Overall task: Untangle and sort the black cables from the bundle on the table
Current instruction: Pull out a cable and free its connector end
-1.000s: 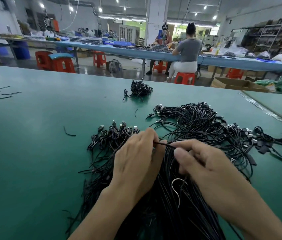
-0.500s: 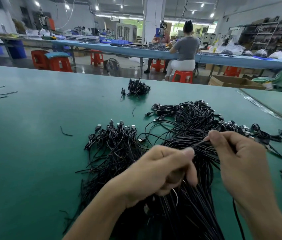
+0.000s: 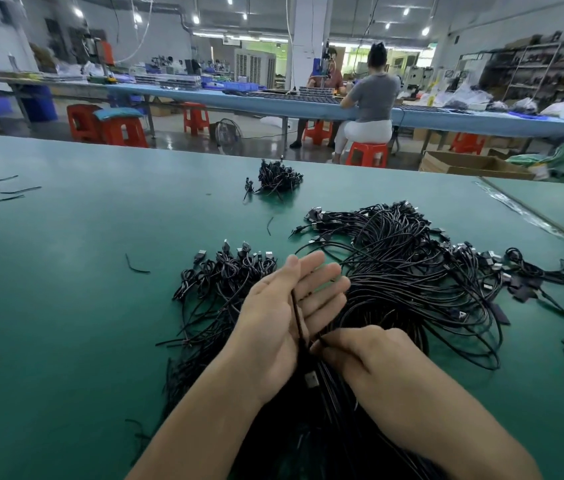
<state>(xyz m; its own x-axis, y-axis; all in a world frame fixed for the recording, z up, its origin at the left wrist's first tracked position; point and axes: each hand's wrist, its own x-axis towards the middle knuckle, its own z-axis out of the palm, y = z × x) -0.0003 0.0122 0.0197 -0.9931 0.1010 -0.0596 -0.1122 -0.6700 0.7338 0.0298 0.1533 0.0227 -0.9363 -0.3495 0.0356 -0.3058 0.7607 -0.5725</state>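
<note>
L hand [image 3: 273, 323] flat, fingers straight; cable [image 3: 296, 314] across palm; R hand [image 3: 367, 351] pinches it.

Bare table [image 3: 65, 306] lies left; cable bundle [image 3: 412, 278] crowds centre and right.

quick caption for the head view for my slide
Left hand open with a black cable across its palm, right hand pinching it, above the cable bundle on the green table.

Left hand [image 3: 282, 320] has opened flat; right hand [image 3: 367, 353] has come in, pinching a cable [image 3: 296, 315].
</note>
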